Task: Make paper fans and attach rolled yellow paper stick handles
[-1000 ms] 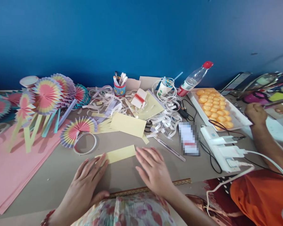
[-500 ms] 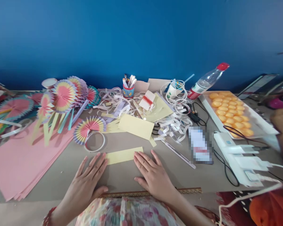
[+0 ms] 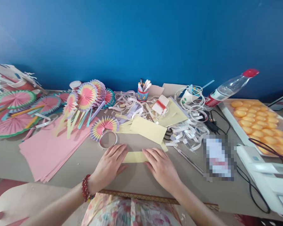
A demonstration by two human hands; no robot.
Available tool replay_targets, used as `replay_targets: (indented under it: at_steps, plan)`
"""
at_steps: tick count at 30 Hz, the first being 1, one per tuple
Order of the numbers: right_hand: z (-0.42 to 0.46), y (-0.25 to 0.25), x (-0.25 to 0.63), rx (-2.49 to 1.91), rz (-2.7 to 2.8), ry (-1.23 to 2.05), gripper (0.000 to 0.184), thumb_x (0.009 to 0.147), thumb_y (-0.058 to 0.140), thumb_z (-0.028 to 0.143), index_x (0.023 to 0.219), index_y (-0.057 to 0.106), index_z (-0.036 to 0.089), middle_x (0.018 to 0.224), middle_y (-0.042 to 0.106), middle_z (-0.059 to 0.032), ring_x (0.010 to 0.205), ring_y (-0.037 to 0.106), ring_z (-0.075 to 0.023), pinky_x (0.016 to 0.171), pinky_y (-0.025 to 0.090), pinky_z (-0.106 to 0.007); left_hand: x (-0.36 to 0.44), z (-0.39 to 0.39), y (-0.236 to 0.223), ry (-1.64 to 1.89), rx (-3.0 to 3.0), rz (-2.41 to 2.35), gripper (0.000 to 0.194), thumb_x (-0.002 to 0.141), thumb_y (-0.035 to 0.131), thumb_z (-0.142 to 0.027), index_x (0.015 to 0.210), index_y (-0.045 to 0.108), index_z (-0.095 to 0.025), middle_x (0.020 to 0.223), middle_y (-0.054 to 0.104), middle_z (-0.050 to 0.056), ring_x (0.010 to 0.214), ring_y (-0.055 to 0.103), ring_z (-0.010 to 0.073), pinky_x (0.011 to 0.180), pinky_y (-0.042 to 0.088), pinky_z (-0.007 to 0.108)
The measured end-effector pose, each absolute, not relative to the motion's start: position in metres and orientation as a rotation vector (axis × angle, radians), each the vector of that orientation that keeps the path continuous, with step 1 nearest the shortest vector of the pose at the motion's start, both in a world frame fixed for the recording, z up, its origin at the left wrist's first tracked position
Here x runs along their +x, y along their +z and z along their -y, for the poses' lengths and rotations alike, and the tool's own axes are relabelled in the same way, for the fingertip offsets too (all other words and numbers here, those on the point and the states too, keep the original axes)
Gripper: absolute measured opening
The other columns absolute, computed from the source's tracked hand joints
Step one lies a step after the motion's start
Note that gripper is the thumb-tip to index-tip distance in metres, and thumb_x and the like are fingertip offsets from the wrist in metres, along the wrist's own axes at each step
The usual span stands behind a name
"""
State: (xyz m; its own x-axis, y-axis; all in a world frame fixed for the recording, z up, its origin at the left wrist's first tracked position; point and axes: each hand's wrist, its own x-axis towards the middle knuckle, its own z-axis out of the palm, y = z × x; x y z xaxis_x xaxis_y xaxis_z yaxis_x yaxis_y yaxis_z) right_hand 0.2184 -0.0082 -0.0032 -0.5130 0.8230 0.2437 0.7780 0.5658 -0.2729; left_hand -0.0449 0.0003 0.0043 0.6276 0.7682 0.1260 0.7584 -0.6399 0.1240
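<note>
A pale yellow paper strip lies flat on the brown table in front of me. My left hand rests open on the strip's left end, fingers stretched forward, a red bead bracelet at the wrist. My right hand lies open on the strip's right end, fingers flat and pointing left. A larger yellow sheet sits just behind the strip. A roll of tape and a small folded rainbow paper fan are close behind my left hand.
Pink paper sheets and several paper fans fill the left. White paper strips, a pen cup, a paper cup, a bottle, a tray of orange pieces, a power strip and a metal ruler lie behind and right.
The view has swung left, dropping the other person at the right out of sight. Both my hands have moved inward onto the ends of the yellow strip.
</note>
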Motion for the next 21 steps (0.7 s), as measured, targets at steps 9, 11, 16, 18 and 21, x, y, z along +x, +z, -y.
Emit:
replay_targets:
  at_steps: [9,11,16,18,21]
  plan:
    - [0.012,-0.008,0.216,-1.295,2.36,0.306,0.028,0.095,0.05,0.009,0.119,0.062,0.018,0.098,0.067,-0.0077,0.087,0.06,-0.0229,0.078,0.052,-0.037,-0.038,-0.006,0.003,0.391,2.722,-1.234,0.028,0.098,0.053,-0.023,0.124,0.058,-0.015,0.127,0.062,0.011,0.118,0.055,0.0261,0.111,0.039,0.049]
    - [0.012,-0.007,0.217,-1.265,2.336,0.342,0.022,0.095,0.05,0.007,0.108,0.063,0.019,0.092,0.066,-0.0064,0.084,0.06,-0.0222,0.075,0.051,-0.035,-0.035,-0.008,0.005,0.442,2.72,-1.232,0.024,0.097,0.052,-0.02,0.12,0.059,-0.016,0.118,0.065,0.01,0.11,0.058,0.0244,0.11,0.04,0.049]
    - [0.015,-0.003,0.221,-1.154,2.274,0.274,0.021,0.095,0.047,0.007,0.087,0.062,0.02,0.087,0.066,-0.0059,0.084,0.058,-0.021,0.075,0.049,-0.034,-0.034,-0.006,0.006,0.62,2.846,-1.172,0.024,0.095,0.049,-0.008,0.109,0.065,-0.018,0.101,0.067,0.007,0.099,0.058,0.0211,0.108,0.041,0.047]
    - [0.018,-0.002,0.223,-1.129,2.257,0.244,0.022,0.096,0.046,0.008,0.089,0.062,0.02,0.09,0.067,-0.0063,0.087,0.059,-0.0206,0.078,0.049,-0.033,-0.035,-0.004,0.004,0.73,2.909,-1.179,0.032,0.094,0.051,-0.007,0.12,0.063,-0.023,0.115,0.065,0.009,0.109,0.056,0.0233,0.108,0.039,0.049]
    - [0.021,-0.004,0.225,-1.12,2.257,0.202,0.022,0.098,0.045,0.01,0.092,0.064,0.02,0.094,0.07,-0.0064,0.09,0.061,-0.0206,0.08,0.048,-0.034,-0.036,0.001,0.0,0.774,2.95,-1.166,0.034,0.094,0.054,-0.01,0.123,0.063,-0.026,0.123,0.064,0.008,0.114,0.055,0.0236,0.106,0.039,0.046]
